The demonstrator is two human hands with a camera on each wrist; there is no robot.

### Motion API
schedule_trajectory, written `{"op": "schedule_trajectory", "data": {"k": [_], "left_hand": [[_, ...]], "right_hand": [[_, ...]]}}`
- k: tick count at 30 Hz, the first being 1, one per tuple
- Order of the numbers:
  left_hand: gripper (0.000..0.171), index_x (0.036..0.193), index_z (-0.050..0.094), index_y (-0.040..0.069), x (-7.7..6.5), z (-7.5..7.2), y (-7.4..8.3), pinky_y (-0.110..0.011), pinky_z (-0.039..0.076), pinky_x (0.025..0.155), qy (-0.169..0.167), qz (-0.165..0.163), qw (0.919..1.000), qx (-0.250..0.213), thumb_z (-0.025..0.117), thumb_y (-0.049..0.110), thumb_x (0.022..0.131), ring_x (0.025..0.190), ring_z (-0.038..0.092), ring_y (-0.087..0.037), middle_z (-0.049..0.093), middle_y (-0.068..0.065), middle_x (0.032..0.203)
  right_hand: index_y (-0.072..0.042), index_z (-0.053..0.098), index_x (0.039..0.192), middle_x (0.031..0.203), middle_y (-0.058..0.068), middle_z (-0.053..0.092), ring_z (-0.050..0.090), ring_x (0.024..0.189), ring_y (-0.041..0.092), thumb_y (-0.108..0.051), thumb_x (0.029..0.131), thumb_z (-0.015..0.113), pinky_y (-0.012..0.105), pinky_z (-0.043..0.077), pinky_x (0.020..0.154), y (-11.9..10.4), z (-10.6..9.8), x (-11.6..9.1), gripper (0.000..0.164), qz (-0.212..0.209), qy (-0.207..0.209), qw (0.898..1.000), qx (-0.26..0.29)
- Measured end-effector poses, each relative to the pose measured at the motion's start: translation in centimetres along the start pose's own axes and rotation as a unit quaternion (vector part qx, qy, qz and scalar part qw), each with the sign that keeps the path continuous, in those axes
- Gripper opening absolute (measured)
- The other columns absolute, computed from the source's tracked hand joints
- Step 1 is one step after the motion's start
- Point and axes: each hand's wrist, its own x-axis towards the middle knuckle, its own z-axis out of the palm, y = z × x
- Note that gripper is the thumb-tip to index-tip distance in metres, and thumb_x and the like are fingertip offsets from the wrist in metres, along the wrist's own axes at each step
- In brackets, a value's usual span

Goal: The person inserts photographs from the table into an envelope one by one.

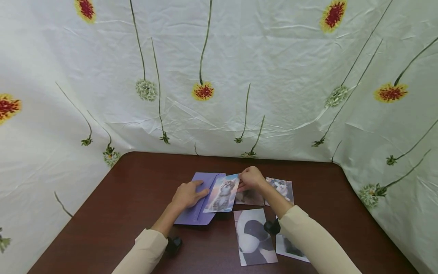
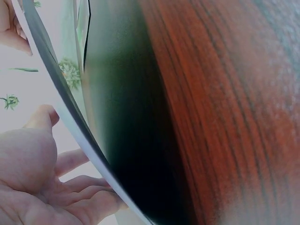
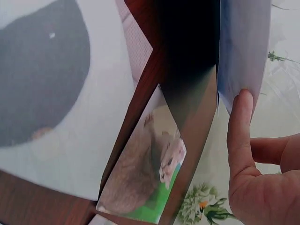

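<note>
A: Biggest first. What was behind?
B: White flowered cloth (image 1: 284, 68), hung well beyond the fingers of the left hand (image 1: 186, 196) and the right hand (image 1: 252, 178).
A: Below?
B: Dark reddish-brown tabletop (image 1: 119, 213), under and around both sets of fingers.
A: Next size down?
B: Purple envelope (image 1: 196, 214), on the tabletop directly under the left fingers.
A: Photos?
B: Black-and-white animal photo (image 1: 251, 239), nearer the wearer than the right fingers. Kitten card (image 1: 222, 194), between the two sets of fingers, overlapping the envelope's right side; couldn't tell if any of it was tucked in. Brown-animal photo (image 1: 249, 198), just below the right fingers. Cat photo (image 1: 282, 187), right of them, partly behind the forearm. Another photo (image 1: 291, 249), nearer the wearer, half hidden by the right sleeve (image 1: 311, 236).
A: Finger state?
B: Left: fairly straight, thumb spread, resting on the envelope without curling round it. Right: closed in a pinch on the kitten card's upper right corner, thumb partly hidden.
</note>
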Motion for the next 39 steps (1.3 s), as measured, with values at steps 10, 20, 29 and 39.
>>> {"op": "schedule_trajectory", "data": {"k": [10, 20, 29, 39], "left_hand": [[0.053, 0.135, 0.065, 0.002, -0.1, 0.2, -0.2, -0.055, 0.051, 0.096, 0.004, 0.0, 1.0, -0.008, 0.065, 0.04, 0.097, 0.118, 0.064, -0.046, 0.069, -0.025, 0.124], [0.055, 0.137, 0.064, 0.005, 0.1, 0.3, -0.2, -0.055, 0.051, 0.098, 0.001, -0.005, 0.9999, -0.009, 0.065, 0.043, 0.097, 0.121, 0.063, -0.044, 0.068, -0.023, 0.129], [0.055, 0.137, 0.065, 0.005, 0.1, 0.2, -0.2, -0.055, 0.05, 0.099, -0.002, -0.013, 0.9999, -0.008, 0.065, 0.043, 0.097, 0.122, 0.063, -0.044, 0.067, -0.023, 0.131], [0.055, 0.138, 0.063, 0.006, 0.1, 0.1, 0.0, -0.055, 0.051, 0.098, -0.01, -0.021, 0.9997, -0.007, 0.065, 0.042, 0.098, 0.121, 0.063, -0.044, 0.067, -0.023, 0.131]], "right_hand": [[0.016, 0.059, 0.116, 0.086, 0.019, 0.064, 0.071, 0.061, 0.021, -0.003, 0.102, 0.049, 0.05, 0.06, 0.082, -0.1, 1.9, 0.1, 0.026, -0.003, -0.009, 1.0, 0.02], [0.018, 0.059, 0.116, 0.08, 0.016, 0.065, 0.069, 0.058, 0.02, -0.002, 0.103, 0.049, 0.043, 0.062, 0.07, 0.1, 3.7, 0.7, 0.026, -0.011, -0.018, 0.999, 0.044], [0.021, 0.056, 0.121, 0.086, 0.026, 0.07, 0.072, 0.063, 0.022, 0.001, 0.1, 0.049, 0.038, 0.062, 0.067, -0.2, 4.5, 0.7, 0.03, -0.015, -0.02, 0.998, 0.061], [0.022, 0.057, 0.121, 0.108, 0.033, 0.069, 0.075, 0.091, 0.036, 0.011, 0.089, 0.053, 0.042, 0.061, 0.081, -0.6, 4.6, 0.1, 0.035, -0.017, -0.036, 0.995, 0.09]]}}
